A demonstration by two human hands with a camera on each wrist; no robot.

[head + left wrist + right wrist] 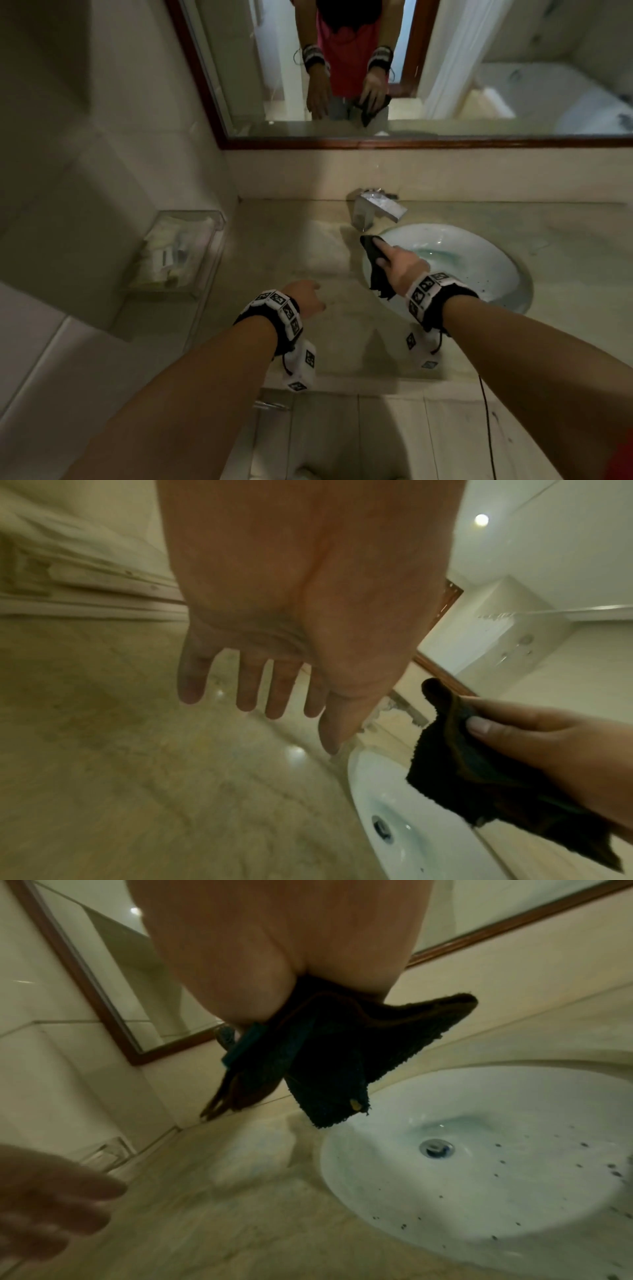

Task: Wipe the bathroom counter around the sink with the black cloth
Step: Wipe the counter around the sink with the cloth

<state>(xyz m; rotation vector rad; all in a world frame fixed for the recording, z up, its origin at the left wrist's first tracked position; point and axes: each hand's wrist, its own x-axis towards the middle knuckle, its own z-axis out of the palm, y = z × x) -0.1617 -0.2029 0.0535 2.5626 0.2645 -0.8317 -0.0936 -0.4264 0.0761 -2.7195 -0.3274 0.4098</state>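
**Cloth hangs at the sink's left rim, counter just to its left**

Your right hand point(404, 263) pinches the dark, nubbly black cloth point(375, 265), which hangs long-axis downward above the round white sink point(479, 274), not touching the beige marble counter point(291, 246). Your left hand point(305, 298), fingers relaxed and empty, hovers over that counter. Bring the cloth down and leftward.

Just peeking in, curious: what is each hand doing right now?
Left hand: open, fingers spread, holding nothing.
Right hand: holding the black cloth.
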